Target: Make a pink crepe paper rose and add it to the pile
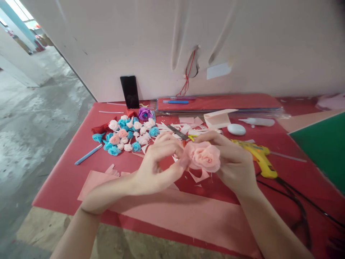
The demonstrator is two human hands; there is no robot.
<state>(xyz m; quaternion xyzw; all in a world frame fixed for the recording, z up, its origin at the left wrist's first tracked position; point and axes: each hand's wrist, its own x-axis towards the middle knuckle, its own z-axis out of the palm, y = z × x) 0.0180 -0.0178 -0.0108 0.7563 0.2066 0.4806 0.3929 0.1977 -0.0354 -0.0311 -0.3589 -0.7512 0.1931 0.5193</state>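
A pink paper rose [204, 157] hangs above the red table [61, 180], held between both hands. My right hand [234, 163] wraps round its right side and back. My left hand [159, 162] pinches an outer petal on the rose's left edge with thumb and fingers curled. Below the hands lies a large pink paper sheet [172, 216]. Small pink paper scraps [199, 176] lie under the rose.
A pile of small blue, white and pink paper roses [126, 135] lies at the back left, with a purple one [145, 113]. Scissors [178, 133], a yellow glue gun [260, 158] with black cable, a white glue bottle [256, 122], a phone [129, 91] against the wall, green sheet [323, 147].
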